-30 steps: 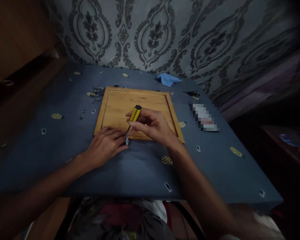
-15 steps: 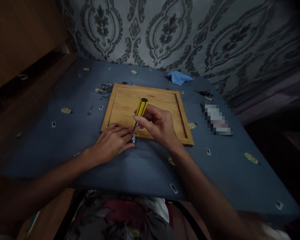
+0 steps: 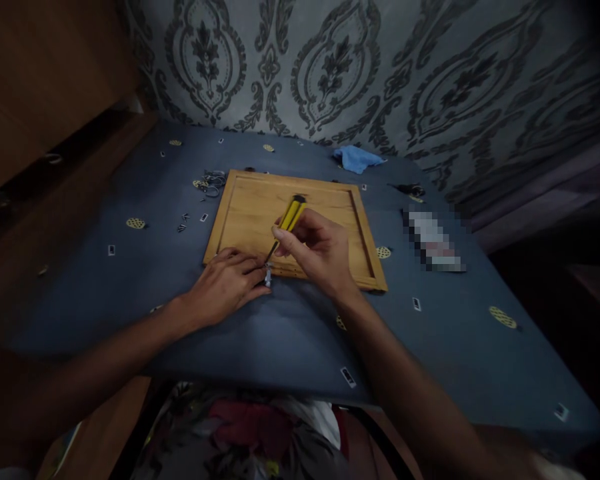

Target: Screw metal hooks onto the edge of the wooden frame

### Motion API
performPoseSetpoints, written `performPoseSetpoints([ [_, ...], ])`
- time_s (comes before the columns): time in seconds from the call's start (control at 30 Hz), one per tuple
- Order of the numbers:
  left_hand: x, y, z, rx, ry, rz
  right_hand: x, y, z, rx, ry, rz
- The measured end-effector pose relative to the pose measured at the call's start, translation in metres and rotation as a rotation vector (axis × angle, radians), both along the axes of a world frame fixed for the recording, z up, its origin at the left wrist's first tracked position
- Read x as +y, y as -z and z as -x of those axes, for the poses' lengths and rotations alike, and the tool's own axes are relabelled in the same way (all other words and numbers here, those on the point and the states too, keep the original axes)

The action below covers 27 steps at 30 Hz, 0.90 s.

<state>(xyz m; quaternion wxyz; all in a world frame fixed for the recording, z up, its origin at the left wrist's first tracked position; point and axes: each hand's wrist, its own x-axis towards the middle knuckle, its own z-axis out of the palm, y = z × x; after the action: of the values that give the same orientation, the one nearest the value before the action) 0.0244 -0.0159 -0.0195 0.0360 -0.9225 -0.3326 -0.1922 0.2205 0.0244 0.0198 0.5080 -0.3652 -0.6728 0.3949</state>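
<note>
My right hand [image 3: 320,253] is closed round a yellow-and-black screwdriver [image 3: 289,219], its tip pointing down at a small metal piece [image 3: 268,276] by the near edge of a wooden tray [image 3: 240,213]. My left hand [image 3: 226,285] rests on the blue tablecloth, its fingers pinched on that small metal piece to hold it still. The tray's flat inside is bare.
Small metal parts and rings [image 3: 211,180] lie left of the tray, with a few loose bits [image 3: 182,223] nearer. A blue cloth [image 3: 356,159] sits at the back, a dark tool [image 3: 408,189] at the right. The table's front edge [image 3: 260,387] is close to my body.
The screwdriver handle has tilted further back and to the right. Both hands stay at the tray's near edge; my view shifted slightly.
</note>
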Motion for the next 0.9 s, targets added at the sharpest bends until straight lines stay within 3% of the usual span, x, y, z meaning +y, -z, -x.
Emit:
performPoseSetpoints([
  [0.13,0.0,0.0,0.0,-0.011,-0.003,0.019,-0.006,-0.007,-0.004,0.013,0.104,-0.043],
  [0.9,-0.001,-0.003,-0.001,-0.002,0.002,-0.048,-0.001,0.002,-0.008,-0.215,0.048,-0.085],
])
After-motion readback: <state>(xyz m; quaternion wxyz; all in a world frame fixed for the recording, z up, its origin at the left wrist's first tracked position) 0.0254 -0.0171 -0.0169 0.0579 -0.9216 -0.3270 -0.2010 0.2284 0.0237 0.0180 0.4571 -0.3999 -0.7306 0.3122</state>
